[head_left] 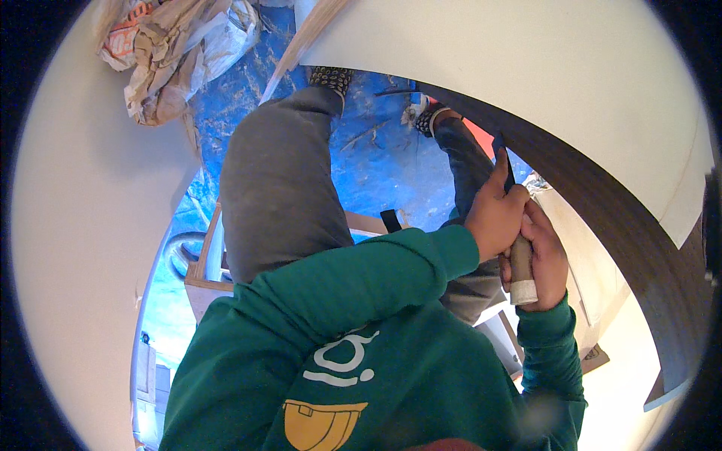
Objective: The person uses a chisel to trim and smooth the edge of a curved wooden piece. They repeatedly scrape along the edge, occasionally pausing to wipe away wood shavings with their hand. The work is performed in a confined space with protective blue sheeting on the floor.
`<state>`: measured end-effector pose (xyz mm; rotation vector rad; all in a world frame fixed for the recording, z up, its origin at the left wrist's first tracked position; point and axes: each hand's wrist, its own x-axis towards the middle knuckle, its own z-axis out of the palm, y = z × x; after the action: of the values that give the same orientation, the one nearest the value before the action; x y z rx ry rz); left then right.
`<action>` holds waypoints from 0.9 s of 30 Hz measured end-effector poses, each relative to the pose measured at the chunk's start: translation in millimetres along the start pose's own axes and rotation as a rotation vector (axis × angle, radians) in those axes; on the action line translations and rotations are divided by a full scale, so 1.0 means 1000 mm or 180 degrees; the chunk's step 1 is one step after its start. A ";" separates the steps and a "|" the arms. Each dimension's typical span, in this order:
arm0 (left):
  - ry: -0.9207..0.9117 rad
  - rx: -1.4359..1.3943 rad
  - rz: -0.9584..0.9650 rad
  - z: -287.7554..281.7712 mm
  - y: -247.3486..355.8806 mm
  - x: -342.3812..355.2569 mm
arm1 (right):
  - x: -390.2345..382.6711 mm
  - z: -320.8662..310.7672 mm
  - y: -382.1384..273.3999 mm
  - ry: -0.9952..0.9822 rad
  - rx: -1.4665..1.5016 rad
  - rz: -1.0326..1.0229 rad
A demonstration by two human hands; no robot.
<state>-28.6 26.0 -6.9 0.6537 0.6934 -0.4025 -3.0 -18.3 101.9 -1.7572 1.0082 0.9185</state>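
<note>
Both my hands are together at the right, on a hand tool with a thick brown handle (pixel 522 263), a pale band at its butt and a narrow dark blade (pixel 510 171). My right hand (pixel 549 259) wraps round the handle. Across my body reaches my left arm; my left hand (pixel 496 218) closes on the tool above the right one, its index finger stretched along the blade. The tip lies close to the edge of a dark wood-grain strip (pixel 594 169); whether it touches is unclear.
A large white panel (pixel 511 45) adjoins the strip. Another pale surface (pixel 83 225) fills the left side. Blue sheeting (pixel 383 165) covers the floor under my feet. Crumpled paper and plastic (pixel 173 60) lie at the far left. A wooden frame piece (pixel 207 259) stands beside my left leg.
</note>
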 end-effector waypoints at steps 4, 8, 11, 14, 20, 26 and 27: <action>-0.0142 0.0098 -0.0234 -0.009 0.002 0.010 | 0.010 0.006 0.005 0.0054 0.0100 -0.0097; -0.0072 0.0161 -0.0161 -0.009 0.000 0.009 | 0.010 0.003 0.003 -0.0081 0.0063 -0.0036; -0.0065 0.0136 -0.0094 -0.009 0.000 0.011 | 0.012 0.000 0.001 -0.0209 0.0114 -0.0006; -0.0025 0.0180 0.0048 -0.008 -0.005 0.014 | 0.012 0.002 -0.001 -0.0134 0.0045 0.0018; -0.0016 -0.0007 -0.0204 -0.007 0.003 0.017 | 0.019 -0.005 -0.001 -0.0259 0.0124 0.0062; 0.0090 0.0010 -0.0103 -0.007 -0.001 0.022 | 0.024 -0.005 -0.004 -0.0299 0.0082 0.0087; 0.0112 0.0010 -0.0168 -0.006 -0.001 0.022 | 0.027 -0.005 -0.003 -0.0295 0.0041 0.0073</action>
<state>-16.4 26.5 -26.5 0.6478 0.7449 -0.4419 11.0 -28.7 81.1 -1.6799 0.9740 0.9966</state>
